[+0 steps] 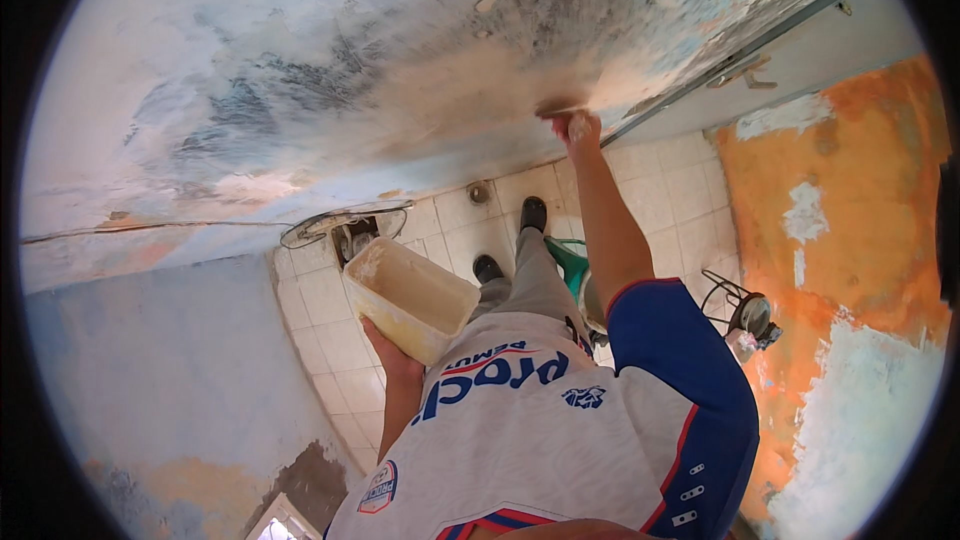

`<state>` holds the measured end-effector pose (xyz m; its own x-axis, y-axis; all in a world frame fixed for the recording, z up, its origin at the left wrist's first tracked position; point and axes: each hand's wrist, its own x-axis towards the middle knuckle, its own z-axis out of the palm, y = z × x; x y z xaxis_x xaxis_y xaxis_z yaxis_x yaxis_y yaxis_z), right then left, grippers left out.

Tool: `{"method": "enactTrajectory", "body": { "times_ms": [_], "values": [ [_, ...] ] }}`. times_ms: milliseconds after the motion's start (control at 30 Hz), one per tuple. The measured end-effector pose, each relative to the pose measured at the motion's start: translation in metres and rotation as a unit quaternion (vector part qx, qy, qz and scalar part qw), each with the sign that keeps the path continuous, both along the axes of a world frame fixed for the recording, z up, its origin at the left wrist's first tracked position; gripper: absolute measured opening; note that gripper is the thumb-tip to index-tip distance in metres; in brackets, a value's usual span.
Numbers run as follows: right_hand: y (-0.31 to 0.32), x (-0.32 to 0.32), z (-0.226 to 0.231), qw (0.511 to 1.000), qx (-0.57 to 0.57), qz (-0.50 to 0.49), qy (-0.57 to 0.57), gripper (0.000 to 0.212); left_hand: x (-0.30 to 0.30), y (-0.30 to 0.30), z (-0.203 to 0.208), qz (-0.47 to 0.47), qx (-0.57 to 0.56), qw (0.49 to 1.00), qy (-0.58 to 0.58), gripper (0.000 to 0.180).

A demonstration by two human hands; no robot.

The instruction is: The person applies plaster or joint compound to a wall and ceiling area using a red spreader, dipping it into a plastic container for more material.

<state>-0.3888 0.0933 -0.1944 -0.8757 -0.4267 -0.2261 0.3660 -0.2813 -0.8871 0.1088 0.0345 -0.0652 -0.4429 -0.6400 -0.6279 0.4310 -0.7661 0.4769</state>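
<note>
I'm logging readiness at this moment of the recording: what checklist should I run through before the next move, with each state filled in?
1. Tub held: ok; left hand supports the cream plastic tub.
2. Tool held: ok; right hand grips a flat-bladed tool.
3. Blade touching the wall: cannot tell; blurred.
4. Enough material inside the tub: cannot tell; its bottom isn't clear.
5. Even wall surface: not ok; dark, streaky patches show.
6. Space around the right leg: not ok; a green object shows close beside it.
</note>
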Motion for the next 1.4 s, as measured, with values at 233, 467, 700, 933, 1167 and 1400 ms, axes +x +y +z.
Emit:
{"method": "enactTrajectory", "body": {
  "times_ms": [233, 467, 700, 933, 1167, 1400],
  "values": [
    [0.016, 0.04, 0.18, 0.991, -0.123, 0.059, 0.012, 0.023, 0.011, 0.004, -0.006, 0.025, 0.002, 1.0, 0.005, 0.072],
    [0.045, 0.046, 0.009, 0.989, -0.026, 0.135, 0.046, 0.043, -0.001, 0.0, 0.0, 0.018, -0.02, 0.999, 0.046, 0.07],
    [-0.029, 0.013, 0.199, 0.995, 0.049, -0.044, 0.072, 0.026, 0.011, 0.001, -0.007, 0.021, -0.037, 0.999, 0.008, 0.073],
    [0.043, 0.036, 0.316, 0.997, -0.054, 0.011, 0.05, 0.023, -0.004, -0.002, -0.002, 0.005, -0.027, 0.996, 0.08, 0.07],
    [0.034, 0.051, 0.033, 0.994, 0.092, 0.04, -0.039, 0.042, 0.002, -0.001, -0.009, 0.006, -0.017, 0.999, 0.04, 0.071],
    [-0.018, 0.003, 0.145, 0.997, -0.068, -0.015, -0.046, 0.02, 0.021, 0.001, -0.017, 0.01, -0.015, 0.999, 0.028, 0.073]
  ]
}}
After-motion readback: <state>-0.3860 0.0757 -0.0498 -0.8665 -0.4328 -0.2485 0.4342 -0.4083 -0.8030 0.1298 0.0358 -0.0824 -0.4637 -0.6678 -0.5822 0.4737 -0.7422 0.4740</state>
